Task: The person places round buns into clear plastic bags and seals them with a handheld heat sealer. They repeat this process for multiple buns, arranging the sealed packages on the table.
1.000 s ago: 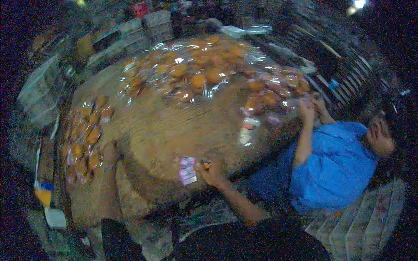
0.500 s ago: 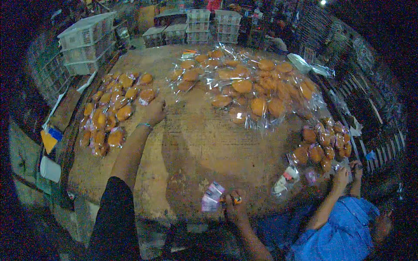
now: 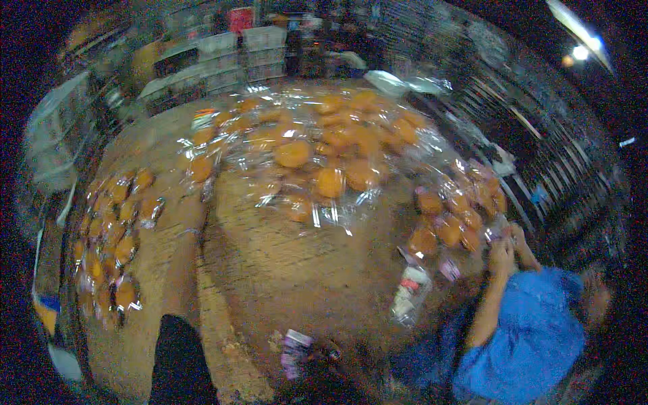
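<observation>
My left arm reaches up the wooden table [image 3: 290,270]. My left hand [image 3: 194,204] is smeared by motion beside a clear plastic-wrapped round bun [image 3: 199,169] at the near left of the big pile; whether it touches the bun cannot be told. Low in the middle, my right hand [image 3: 332,358] lies in deep shadow, closed around a small dark thing too dim to name. Close to its left are purple-and-white printed labels [image 3: 295,351]. Many wrapped orange-brown buns [image 3: 331,182] fill the far middle, and a smaller group of wrapped buns [image 3: 125,250] lies at the left.
At the right, a person in a blue shirt [image 3: 523,331] handles a clear bag [image 3: 498,229] beside more wrapped buns [image 3: 449,229]. A bag of white and red items [image 3: 410,293] lies nearby. Stacked plastic crates [image 3: 263,57] stand behind the table.
The view has swung right, so the table contents shift left. My left hand has gone from beside the left bun group to the near-left edge of the big pile. My right hand has darkened.
</observation>
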A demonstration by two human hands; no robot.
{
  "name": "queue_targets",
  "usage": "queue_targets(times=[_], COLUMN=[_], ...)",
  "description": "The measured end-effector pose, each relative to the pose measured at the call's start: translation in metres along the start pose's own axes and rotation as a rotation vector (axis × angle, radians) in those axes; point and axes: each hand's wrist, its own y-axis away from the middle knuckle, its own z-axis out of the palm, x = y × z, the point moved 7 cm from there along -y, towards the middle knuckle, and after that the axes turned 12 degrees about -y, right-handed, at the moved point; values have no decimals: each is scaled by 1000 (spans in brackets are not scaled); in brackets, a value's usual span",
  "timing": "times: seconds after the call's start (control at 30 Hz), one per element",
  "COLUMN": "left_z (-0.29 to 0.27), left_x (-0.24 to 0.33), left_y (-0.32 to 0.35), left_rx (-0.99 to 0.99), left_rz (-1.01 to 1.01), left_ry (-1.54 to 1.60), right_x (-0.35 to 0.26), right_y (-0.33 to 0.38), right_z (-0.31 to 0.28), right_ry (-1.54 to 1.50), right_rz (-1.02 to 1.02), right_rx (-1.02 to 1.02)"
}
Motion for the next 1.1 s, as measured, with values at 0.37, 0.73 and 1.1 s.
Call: queue_targets(times=[0.37,0.73,1.1], left_z=[-177,-349,-317], left_x=[-53,34,43], left_y=[29,299,371], left_rx=[-68,-594,-780], left_rz=[186,584,728], left_ry=[228,598,785], right_x=[4,-141,-136], right_y=[8,26,63], right_z=[5,-17,10], right_ry=[-194,-486,-622], right_rz=[-26,-297,116], right_rx=[146,69,-445])
